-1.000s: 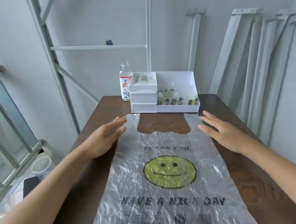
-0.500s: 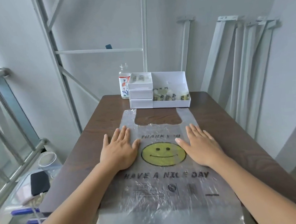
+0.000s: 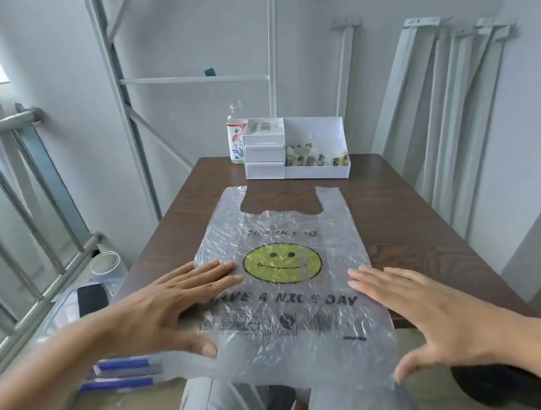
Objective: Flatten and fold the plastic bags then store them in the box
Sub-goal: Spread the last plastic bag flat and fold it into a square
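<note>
A clear plastic bag (image 3: pixel 286 236) with a yellow smiley face lies flat on the brown table (image 3: pixel 396 211), handles pointing away from me, its bottom edge hanging over the near table edge. My left hand (image 3: pixel 172 302) lies flat with straight fingers on the bag's left side. My right hand (image 3: pixel 427 315) is spread flat over the bag's lower right corner. A white box (image 3: pixel 322 172) with small drawers on its left stands at the far end of the table, with several folded bags in its open compartment.
A clear bottle (image 3: pixel 236 135) with a flowered label stands left of the box. Metal frames lean on the wall to the right. A railing runs along the left. A jar (image 3: pixel 105 264), a dark phone and more bags lie on the floor at the left.
Both hands have slid down the bag towards me and apart to its sides, from beside the smiley face to the lower part. The bag lies smoother.
</note>
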{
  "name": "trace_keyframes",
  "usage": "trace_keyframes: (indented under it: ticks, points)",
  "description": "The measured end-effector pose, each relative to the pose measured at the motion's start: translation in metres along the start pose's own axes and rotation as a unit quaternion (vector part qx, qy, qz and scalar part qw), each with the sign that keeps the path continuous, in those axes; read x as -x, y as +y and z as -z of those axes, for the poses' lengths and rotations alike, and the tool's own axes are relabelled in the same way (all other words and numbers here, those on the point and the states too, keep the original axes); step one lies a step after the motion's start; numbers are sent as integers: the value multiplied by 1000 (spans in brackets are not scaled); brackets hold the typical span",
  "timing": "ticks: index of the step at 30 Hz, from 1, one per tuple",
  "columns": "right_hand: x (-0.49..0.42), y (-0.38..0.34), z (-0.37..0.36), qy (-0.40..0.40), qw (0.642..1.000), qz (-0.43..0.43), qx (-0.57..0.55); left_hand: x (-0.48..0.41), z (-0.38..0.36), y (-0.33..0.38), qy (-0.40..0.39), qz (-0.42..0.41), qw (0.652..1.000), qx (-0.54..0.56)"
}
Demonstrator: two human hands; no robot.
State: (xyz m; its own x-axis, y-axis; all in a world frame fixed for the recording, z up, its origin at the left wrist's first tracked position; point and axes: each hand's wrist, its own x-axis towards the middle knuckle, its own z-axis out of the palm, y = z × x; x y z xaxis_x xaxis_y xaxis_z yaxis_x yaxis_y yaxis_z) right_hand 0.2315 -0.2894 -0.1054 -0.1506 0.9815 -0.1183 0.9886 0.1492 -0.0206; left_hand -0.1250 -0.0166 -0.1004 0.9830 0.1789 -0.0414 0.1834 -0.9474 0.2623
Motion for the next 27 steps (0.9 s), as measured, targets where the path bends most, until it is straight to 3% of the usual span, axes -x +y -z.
trace_keyframes:
  ticks: [4, 7, 10, 13, 17, 20, 24, 27]
  points:
    - [1, 9, -18, 104, 993, 8, 49, 9, 5, -1, -105, 12, 980, -166]
    - [-2, 6, -18, 153, 988, -15, 8, 16, -4, 0, -41, -11, 983, -180]
    - [-5, -1, -19, 192, 980, -38, -18, 24, -14, 2, 94, -38, 990, -100]
    - [-8, -2, -14, 224, 966, -53, -120, 25, -16, 5, 167, -43, 985, -14]
    - [-18, -1, 7, 189, 936, -115, -273, 15, -10, 6, 196, 16, 974, 108]
    - [-27, 5, 19, 217, 881, -194, -374, 0, -3, -2, 214, 106, 942, 237]
    - [-52, 16, 22, 209, 887, -184, -369, -25, 4, -7, 222, 176, 904, 319]
    - [-73, 23, 24, 236, 873, -236, -356, -42, 11, -12, 236, 235, 877, 346]
